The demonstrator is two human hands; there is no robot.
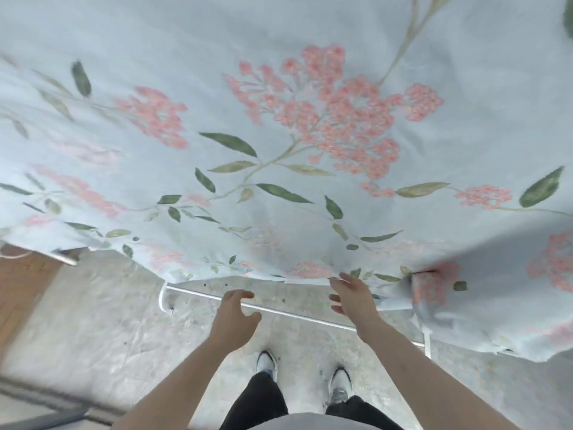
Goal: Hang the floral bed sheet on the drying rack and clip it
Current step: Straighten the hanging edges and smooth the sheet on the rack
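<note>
Left hand point(234, 318): low centre, fingers loosely curled, holding nothing.
Right hand point(352, 297): fingers spread, fingertips at the sheet's hem.
Floral bed sheet point(279, 125): draped across the upper frame.
Drying rack point(198, 293): white bar below the hem.

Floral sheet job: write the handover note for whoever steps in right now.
Left hand: open, fingers loosely curled over the white rack bar, holding nothing.
Right hand: open, fingertips at the sheet's near edge, gripping nothing.
Floral bed sheet: draped wide over the drying rack, near hem hanging just past the bar; bunched and folded at the right end.
Done: sheet is up on the rack.
Left: smooth out the right-side bunching, then clip it. No clips show in this view.
</note>
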